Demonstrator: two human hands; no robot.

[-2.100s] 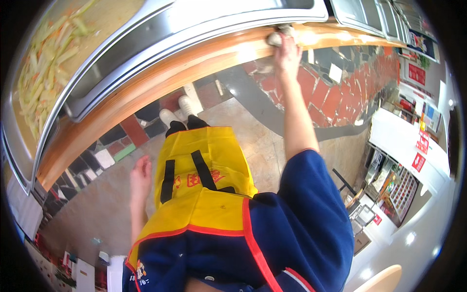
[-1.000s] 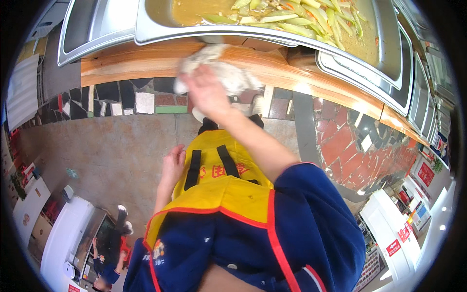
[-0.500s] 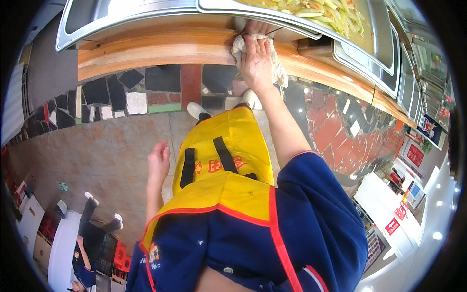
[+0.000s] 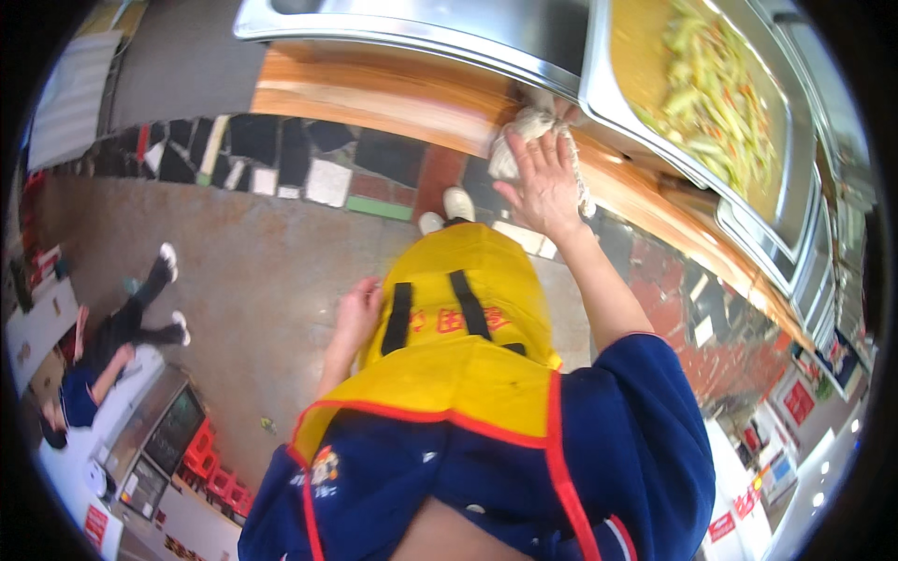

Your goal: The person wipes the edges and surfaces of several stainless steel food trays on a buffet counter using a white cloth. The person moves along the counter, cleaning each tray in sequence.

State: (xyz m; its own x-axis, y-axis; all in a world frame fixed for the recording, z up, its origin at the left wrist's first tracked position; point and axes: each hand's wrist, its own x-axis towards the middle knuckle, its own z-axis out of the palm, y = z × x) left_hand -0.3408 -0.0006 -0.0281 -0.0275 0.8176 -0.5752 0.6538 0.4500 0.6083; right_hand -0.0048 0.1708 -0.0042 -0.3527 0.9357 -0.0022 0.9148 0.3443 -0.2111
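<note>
My right hand (image 4: pixel 545 187) reaches forward with its fingers stretched and spread, lying over a pale crumpled cloth (image 4: pixel 526 126). That cloth rests against the light wooden ledge (image 4: pixel 383 89) below the metal trays, and a part of it hangs past the ledge's near edge. My left hand (image 4: pixel 358 313) is low beside my yellow apron (image 4: pixel 468 280), its fingers loosely bent and somewhat blurred. I see nothing in it. Close to the right hand is the corner of a metal tray (image 4: pixel 599 79) with cut vegetables (image 4: pixel 716 112) in yellowish liquid.
Another metal tray (image 4: pixel 412 33) stands left of the vegetables, and more trays line the counter rightward. Below lies a floor of mosaic stone (image 4: pixel 402 159) and brown tile. Far left, a person (image 4: pixel 112 346) stands by a white counter (image 4: pixel 140 383); red stools (image 4: pixel 210 467) stand nearby.
The view has swung, so the counter sits further right and tilted. My right hand's fingers have spread wider on the cloth. My left hand is closer to the apron.
</note>
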